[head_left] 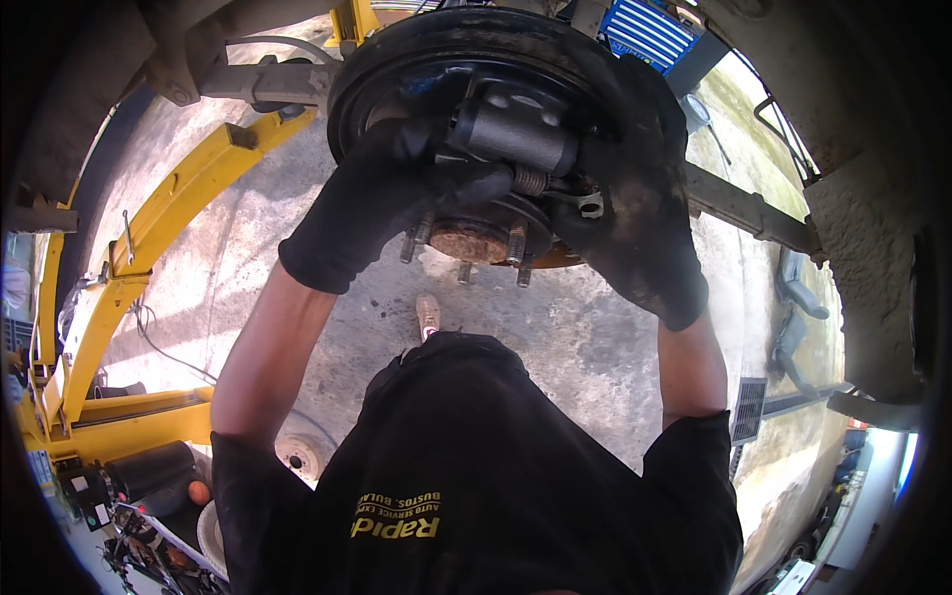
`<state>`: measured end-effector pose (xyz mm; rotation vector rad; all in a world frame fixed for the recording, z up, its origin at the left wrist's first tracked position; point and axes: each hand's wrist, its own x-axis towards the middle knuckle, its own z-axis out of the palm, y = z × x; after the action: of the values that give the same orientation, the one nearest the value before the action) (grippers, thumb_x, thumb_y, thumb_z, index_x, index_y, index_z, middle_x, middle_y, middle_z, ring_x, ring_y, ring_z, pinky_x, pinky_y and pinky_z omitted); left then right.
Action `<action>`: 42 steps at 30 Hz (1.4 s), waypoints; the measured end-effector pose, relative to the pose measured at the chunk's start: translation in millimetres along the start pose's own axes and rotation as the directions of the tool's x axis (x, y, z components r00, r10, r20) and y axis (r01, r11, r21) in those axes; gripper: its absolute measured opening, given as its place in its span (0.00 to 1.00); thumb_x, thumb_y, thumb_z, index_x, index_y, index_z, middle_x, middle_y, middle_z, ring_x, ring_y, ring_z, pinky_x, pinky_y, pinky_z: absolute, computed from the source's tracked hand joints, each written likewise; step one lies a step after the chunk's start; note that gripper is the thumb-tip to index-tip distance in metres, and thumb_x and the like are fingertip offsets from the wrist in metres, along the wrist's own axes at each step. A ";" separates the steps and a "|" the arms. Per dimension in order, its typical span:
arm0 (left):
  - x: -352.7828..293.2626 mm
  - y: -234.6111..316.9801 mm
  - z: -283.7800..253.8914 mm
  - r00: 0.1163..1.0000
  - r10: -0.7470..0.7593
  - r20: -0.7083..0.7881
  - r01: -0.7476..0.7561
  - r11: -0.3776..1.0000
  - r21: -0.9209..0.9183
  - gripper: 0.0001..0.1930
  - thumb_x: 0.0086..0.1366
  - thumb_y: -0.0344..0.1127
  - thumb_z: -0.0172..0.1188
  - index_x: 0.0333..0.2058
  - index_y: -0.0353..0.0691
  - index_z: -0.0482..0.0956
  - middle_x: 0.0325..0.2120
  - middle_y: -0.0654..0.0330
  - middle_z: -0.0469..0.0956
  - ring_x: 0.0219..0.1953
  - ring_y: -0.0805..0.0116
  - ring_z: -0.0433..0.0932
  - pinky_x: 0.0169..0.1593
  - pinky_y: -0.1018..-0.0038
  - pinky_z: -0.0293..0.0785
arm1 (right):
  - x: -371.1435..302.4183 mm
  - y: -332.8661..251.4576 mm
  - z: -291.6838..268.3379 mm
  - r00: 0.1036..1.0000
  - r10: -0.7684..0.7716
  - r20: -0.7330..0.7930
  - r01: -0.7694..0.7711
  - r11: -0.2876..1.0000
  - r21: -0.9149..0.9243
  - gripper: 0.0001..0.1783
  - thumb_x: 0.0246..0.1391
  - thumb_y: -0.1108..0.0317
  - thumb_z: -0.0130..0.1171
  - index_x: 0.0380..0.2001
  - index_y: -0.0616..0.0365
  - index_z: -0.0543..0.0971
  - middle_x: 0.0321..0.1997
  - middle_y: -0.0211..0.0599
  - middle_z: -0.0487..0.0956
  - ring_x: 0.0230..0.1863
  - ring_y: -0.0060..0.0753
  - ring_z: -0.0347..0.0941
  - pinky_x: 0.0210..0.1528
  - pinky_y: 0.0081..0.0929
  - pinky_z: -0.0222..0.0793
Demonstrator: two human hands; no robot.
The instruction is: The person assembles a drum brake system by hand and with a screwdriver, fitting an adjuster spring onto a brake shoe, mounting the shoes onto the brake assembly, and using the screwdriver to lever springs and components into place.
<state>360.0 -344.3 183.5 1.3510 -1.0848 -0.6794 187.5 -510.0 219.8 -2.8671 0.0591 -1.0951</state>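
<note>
Both my hands wear black gloves and work on a drum brake's black backing plate (pixel 359 84) at the top middle. My left hand (pixel 397 178) is closed around the left end of a grey wheel cylinder (pixel 518 141), its thumb lying beneath. My right hand (pixel 635 188) curls over the right side of the brake; its grip is partly hidden. By its thumb shows a metal piece with a hole (pixel 591 206). A coil spring (pixel 530 179) sits just under the cylinder. Below, the rusty wheel hub (pixel 466 246) has several threaded studs (pixel 517 243) pointing down.
A yellow lift arm (pixel 178 198) with a wrench (pixel 128 238) on it stands at left. An axle beam (pixel 744 203) runs off to the right. A blue tool cabinet (pixel 650 35) is beyond the brake. Tools and parts (pixel 149 535) lie at lower left; a floor drain grate (pixel 749 409) is at right.
</note>
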 end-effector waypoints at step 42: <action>-32.0 -18.3 63.5 0.641 0.424 -0.640 -0.162 0.890 0.426 0.07 0.66 0.25 0.60 0.42 0.34 0.81 0.38 0.53 0.83 0.39 0.65 0.83 0.44 0.71 0.77 | -5.6 10.8 0.3 0.952 0.181 0.246 -0.238 0.944 0.229 0.26 0.36 0.69 0.76 0.44 0.60 0.83 0.64 0.47 0.73 0.68 0.56 0.62 0.68 0.49 0.61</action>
<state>293.9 -345.2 151.4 1.4804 -0.7400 0.3233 183.5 -520.4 215.0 -2.6544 0.1925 -0.6830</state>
